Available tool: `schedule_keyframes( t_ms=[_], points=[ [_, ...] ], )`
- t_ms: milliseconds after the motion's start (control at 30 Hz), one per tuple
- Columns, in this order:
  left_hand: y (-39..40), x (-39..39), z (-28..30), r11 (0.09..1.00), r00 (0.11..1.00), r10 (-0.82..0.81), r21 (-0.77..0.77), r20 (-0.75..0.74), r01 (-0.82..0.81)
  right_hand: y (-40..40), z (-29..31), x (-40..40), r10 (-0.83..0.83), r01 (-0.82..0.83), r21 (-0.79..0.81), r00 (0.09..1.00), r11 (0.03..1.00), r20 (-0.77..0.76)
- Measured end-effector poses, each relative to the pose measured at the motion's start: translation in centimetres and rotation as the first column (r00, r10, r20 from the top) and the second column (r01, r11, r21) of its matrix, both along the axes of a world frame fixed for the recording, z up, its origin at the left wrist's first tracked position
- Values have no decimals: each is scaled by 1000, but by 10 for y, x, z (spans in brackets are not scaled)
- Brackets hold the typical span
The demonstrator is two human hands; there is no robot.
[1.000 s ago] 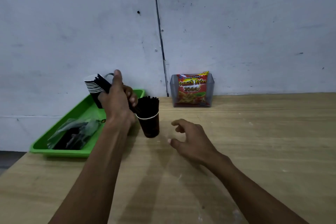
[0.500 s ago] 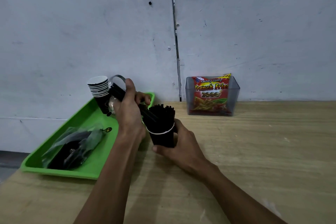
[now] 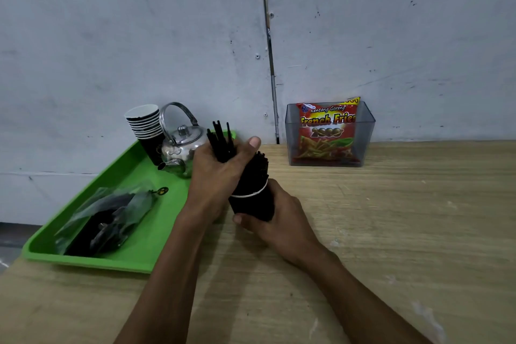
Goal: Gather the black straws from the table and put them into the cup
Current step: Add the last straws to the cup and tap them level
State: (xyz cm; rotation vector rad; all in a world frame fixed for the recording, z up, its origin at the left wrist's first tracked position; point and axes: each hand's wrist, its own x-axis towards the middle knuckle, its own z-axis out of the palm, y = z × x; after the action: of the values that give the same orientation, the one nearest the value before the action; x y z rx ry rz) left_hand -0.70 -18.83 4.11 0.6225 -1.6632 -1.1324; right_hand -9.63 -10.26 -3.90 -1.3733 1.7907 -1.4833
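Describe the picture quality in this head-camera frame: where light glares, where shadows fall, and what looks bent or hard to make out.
Head view: glare on the shiny metal kettle; soft arm shadows on the pale wooden table; the wide lens bows the wall seam; the bundle of black straws in the left hand merges with the black paper cup held by the right hand.

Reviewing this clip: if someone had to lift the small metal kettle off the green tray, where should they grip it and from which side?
Judging by its pose, grip the kettle by the arched handle, coming from above. The handle stands upright and clear over the lid. The stacked cups crowd its left, the left hand its right, and its spout points toward the camera.
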Motion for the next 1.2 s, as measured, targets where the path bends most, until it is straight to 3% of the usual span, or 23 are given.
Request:
schedule_keyframes(
  t_ms=[300,400,500,600,700,800,867,967,1067,1133,1200],
  points=[
    [-4,18,3,988,987,-134,92,92,126,2,-2,-2,10,-10,-11,1000,1000,4],
    [-7,23,3,982,967,-174,103,186,157,1,-3,-2,20,-20,-17,1000,1000,1],
    [-16,35,6,975,909,-215,131,356,180,1,-5,-2,22,-23,-35,1000,999,-12],
    [-20,49,14,965,798,-260,112,544,239,1,-5,-2,28,-28,-36,1000,999,-8],
    [-25,60,23,948,724,-274,52,634,313,1,-4,-2,23,-24,-36,1000,999,-21],
    [-33,70,27,945,731,-259,11,632,326,1,-4,-2,20,-21,-37,999,999,-32],
    [-32,72,30,956,782,-251,18,570,293,2,-4,-2,17,-18,-35,999,999,-34],
    [-25,62,38,977,940,-208,23,270,210,2,-4,-2,15,-16,-36,999,999,-32],
    [-21,50,49,995,994,-91,38,61,89,0,-4,-2,22,-23,-37,1000,999,-21],
    [-18,44,51,998,988,-62,-17,141,65,0,-4,-2,23,-24,-39,999,999,-22],
    [-11,40,49,991,948,-60,-93,312,93,0,-5,-2,21,-22,-40,1000,999,-22]
  ],
)
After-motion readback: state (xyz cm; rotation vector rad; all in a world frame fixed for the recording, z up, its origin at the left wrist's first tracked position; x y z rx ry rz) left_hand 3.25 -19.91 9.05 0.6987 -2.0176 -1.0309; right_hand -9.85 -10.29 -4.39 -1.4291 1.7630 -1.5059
